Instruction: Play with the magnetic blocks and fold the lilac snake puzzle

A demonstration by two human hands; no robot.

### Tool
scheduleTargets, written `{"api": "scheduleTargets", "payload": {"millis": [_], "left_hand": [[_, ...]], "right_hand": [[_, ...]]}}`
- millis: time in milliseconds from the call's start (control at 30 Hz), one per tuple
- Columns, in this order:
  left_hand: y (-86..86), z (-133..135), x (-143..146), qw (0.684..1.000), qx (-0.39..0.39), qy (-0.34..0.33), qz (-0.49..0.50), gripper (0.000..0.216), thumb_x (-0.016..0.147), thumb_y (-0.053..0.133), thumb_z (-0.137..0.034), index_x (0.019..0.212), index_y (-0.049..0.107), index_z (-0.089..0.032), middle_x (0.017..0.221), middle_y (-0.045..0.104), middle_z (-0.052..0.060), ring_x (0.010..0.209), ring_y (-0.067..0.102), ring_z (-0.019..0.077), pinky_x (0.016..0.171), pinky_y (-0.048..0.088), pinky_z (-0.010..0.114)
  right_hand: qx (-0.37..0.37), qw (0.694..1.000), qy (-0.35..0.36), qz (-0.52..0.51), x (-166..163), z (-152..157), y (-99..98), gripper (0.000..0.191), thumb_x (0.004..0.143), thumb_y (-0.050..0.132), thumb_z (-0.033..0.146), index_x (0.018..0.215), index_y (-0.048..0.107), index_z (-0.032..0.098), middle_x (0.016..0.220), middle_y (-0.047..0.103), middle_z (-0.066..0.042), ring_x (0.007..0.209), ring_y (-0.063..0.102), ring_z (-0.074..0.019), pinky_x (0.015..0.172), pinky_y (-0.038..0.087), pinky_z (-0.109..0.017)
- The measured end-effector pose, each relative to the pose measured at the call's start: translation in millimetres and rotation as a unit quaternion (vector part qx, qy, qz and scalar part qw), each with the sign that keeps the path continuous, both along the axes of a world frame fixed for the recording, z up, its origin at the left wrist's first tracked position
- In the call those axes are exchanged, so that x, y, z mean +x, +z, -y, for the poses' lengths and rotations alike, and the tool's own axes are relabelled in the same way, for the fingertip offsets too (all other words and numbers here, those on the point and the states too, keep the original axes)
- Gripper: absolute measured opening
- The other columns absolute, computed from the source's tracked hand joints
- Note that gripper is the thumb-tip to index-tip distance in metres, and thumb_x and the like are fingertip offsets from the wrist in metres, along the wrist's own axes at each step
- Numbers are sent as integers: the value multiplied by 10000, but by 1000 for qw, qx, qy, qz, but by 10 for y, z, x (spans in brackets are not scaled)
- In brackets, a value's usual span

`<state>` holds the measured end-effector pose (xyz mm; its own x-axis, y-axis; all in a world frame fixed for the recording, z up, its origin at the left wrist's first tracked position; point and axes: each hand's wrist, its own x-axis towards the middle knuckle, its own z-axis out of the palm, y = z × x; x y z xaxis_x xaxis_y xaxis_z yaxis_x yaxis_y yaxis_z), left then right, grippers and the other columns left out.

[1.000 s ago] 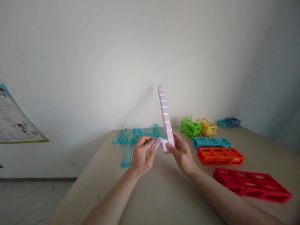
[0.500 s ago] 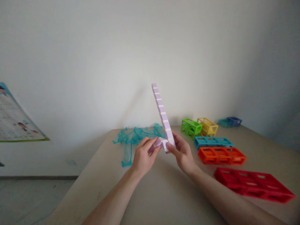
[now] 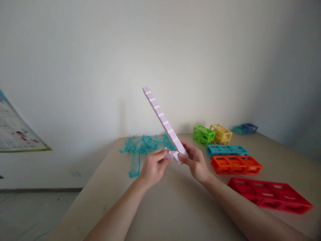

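Lilac strip [image 3: 162,117] pinched at its lower end by two hands

The left hand [image 3: 153,167] was closed in a pinch, its thumb and fingers grasping the short, bent-off end of the strip and hiding part of it. The right hand [image 3: 197,164] gripped just beside it, at the bend: its thumb pressed the near face while its other fingers curled behind, mostly out of sight. The fingertips of the two hands came near each other but stayed apart, with a small piece of the strip showing between them.

On the far left, a poster [image 3: 21,130] bore small colored figures and lines of print, too small and blurred to read.

The strip was made of many block-like segments in a row, pale purple, with whitish lines across it at each joint. Its long part was straight and slanted up and to the left from the right hand, the top standing against the pale wall [image 3: 160,50]; the lower end folded sharply toward the left hand. It was held up above the table [image 3: 160,214], in front of a cluster of see-through teal pieces [image 3: 145,144]. To the right lay openwork frames: green [image 3: 202,135] and yellow [image 3: 222,134] ones farther back, then blue [image 3: 227,150], orange [image 3: 237,165] and red [image 3: 271,195] ones nearer.
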<state>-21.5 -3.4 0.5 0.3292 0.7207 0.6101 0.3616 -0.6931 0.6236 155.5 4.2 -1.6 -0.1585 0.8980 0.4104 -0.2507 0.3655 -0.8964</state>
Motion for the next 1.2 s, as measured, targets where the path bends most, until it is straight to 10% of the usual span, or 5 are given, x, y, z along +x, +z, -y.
{"api": "scheduleTargets", "payload": {"millis": [467, 700, 867, 1000, 1200], "left_hand": [[-15, -78, -109, 959, 253, 70, -110, 336, 884, 483, -116, 1177, 613, -218, 1003, 686, 77, 894, 604, 194, 826, 446, 376], [-43, 73, 5, 984, 27, -23, 174, 270, 878, 536, -305, 1120, 587, -196, 958, 621, 76, 863, 583, 191, 737, 461, 295], [31, 123, 109, 901, -157, -123, 385, 330, 804, 615, -453, 984, 603, -177, 686, 508, -1, 604, 467, 119, 613, 420, 269], [154, 137, 69, 821, -233, -206, 478, 273, 776, 655, -367, 972, 613, -181, 713, 471, -11, 558, 428, 83, 544, 408, 232], [245, 105, -116, 743, -301, -269, 535, 274, 798, 620, -276, 1010, 609, -103, 683, 394, -25, 484, 337, 41, 379, 327, 121]], "right_hand": [[-32, 999, 34, -4, -6, 34, 21, 483, 725, 717, 324, 1158, 624, 131, 764, 628, -35, 585, 500, -127, 477, 420, -232], [56, 991, 97, -68, -37, 89, 23, 560, 862, 529, 491, 1329, 483, 186, 876, 579, -69, 730, 549, -190, 598, 491, -321], [168, 978, -103, 64, -15, 59, 62, 560, 872, 582, 333, 1392, 376, 309, 1061, 510, -66, 924, 508, -196, 750, 477, -334], [283, 890, -266, 237, 57, 35, 80, 511, 849, 615, 305, 1336, 465, 263, 1182, 472, -104, 1094, 461, -255, 931, 399, -425], [323, 835, -268, 356, 146, -14, 113, 332, 901, 541, 278, 1226, 555, 215, 974, 627, -83, 898, 564, -234, 862, 417, -398]]}}
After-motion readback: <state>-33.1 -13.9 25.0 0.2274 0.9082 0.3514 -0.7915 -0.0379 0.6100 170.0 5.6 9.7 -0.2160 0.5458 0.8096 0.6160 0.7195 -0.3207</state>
